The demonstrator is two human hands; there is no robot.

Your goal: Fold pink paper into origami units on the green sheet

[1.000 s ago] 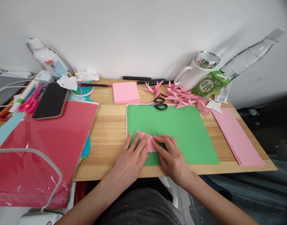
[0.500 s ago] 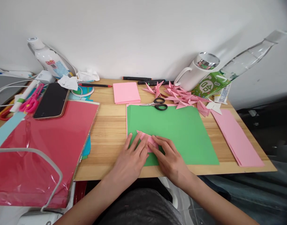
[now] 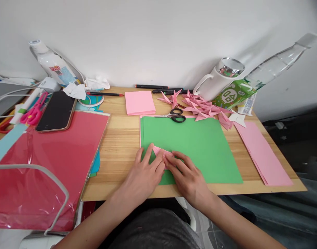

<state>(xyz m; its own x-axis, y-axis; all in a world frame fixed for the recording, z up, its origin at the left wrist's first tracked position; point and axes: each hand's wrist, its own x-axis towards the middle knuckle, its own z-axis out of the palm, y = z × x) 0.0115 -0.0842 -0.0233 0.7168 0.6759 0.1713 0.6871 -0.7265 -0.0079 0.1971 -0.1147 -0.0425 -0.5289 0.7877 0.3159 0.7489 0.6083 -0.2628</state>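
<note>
A small piece of folded pink paper (image 3: 160, 151) lies on the stack of green paper (image 3: 207, 148), near its front left part. Several fingers of my left hand (image 3: 144, 174) press it down from the left, the index fingertip at its upper left point. From the right, my right hand (image 3: 189, 176) has its thumb and fingers closed on the paper's right part. The fingers cover much of the paper, so its full folds are hidden. Beyond the hands, black-handled scissors (image 3: 177, 118) rest at the green stack's back edge.
Folded pink paper pieces (image 3: 200, 108) with pointed tips are heaped at the back, beside a white mug (image 3: 209, 84). Pink squares (image 3: 140, 102) are stacked at the back; pink strips (image 3: 263, 152) lie right. A red paper pack (image 3: 57, 166) and a phone (image 3: 56, 111) occupy the left.
The right part of the pink paper has been folded inward, and less of it shows. My left index finger has moved up onto its left tip.
</note>
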